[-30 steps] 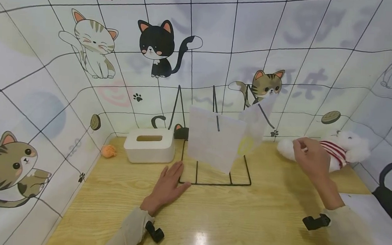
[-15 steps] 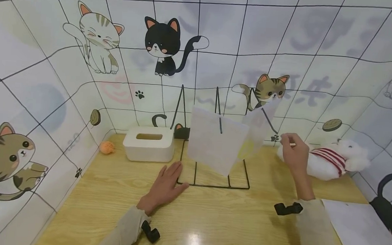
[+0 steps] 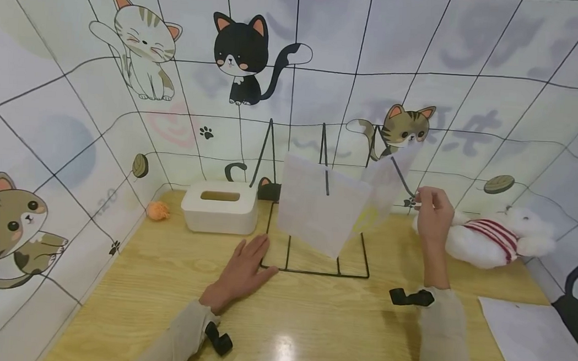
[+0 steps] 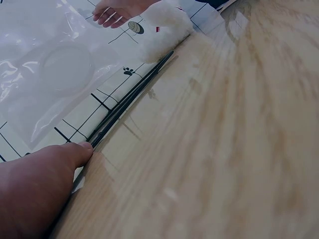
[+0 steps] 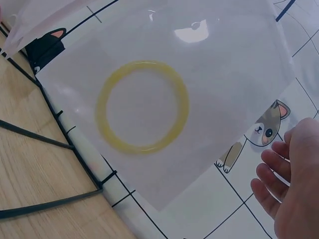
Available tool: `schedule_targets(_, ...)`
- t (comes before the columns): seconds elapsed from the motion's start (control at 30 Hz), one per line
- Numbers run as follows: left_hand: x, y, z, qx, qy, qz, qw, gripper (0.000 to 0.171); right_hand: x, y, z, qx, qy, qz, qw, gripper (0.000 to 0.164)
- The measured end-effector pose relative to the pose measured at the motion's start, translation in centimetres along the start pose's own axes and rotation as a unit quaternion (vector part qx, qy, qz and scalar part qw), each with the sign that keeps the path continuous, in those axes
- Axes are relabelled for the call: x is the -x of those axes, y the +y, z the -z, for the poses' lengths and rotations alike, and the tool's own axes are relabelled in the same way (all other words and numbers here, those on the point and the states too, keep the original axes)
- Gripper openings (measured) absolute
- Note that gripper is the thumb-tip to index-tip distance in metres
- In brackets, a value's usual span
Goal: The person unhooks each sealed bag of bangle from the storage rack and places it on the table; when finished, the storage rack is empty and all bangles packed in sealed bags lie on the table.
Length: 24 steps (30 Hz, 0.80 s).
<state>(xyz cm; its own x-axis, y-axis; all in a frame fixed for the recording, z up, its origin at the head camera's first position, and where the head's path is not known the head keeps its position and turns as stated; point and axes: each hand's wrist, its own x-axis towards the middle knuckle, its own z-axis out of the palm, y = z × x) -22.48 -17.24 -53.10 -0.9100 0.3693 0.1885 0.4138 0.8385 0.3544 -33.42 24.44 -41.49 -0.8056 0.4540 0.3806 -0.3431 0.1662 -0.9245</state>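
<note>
A black wire rack (image 3: pixel 328 274) stands on the wooden table, with two clear plastic bags on its prongs. The left bag (image 3: pixel 317 204) shows a pale ring in the left wrist view; through the right bag (image 5: pixel 209 99) a yellow ring (image 5: pixel 101 109) shows. My left hand (image 3: pixel 241 271) lies flat at the rack's front left corner, fingers spread, thumb tip beside the base bar (image 4: pixel 124 102). My right hand (image 3: pixel 434 217) is raised right of the right bag, fingers bent, fingertips right at the prong's end (image 3: pixel 403 176). Whether they pinch it I cannot tell.
A white tissue box (image 3: pixel 219 209) sits left of the rack, with a small orange ball (image 3: pixel 158 210) farther left. Behind the right hand lies a white plush toy (image 3: pixel 489 242) in red stripes. A white sheet (image 3: pixel 532 339) lies at the right front. Cat-print cloth walls the table.
My right hand has moved left, from in front of the plush toy to the prong's end. The left hand stays by the rack corner. The head view has shifted slightly.
</note>
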Motion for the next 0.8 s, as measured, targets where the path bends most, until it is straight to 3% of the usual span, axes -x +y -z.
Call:
schedule_targets(0.27,-0.2,0.4,0.2,-0.005,0.009,0.0,0.9999,0.078,0.4,-1.2,-1.0,-0.061,-0.004,0.03,0.998,0.015)
schedule_targets(0.43,-0.2,0.5,0.2,-0.001,-0.002,0.005,1.0,0.079,0.6,-1.5,-1.4,-0.091,-0.026,0.043,0.995,0.027)
schedule_targets(0.6,-0.2,0.4,0.3,0.0,-0.001,0.001,1.0,0.079,0.8,-1.6,-1.4,-0.088,-0.078,0.016,0.993,0.047)
schedule_targets(0.8,-0.3,0.4,0.2,-0.003,-0.005,0.004,1.0,0.079,1.3,-2.5,-1.1,-0.09,-0.158,-0.044,0.982,0.062)
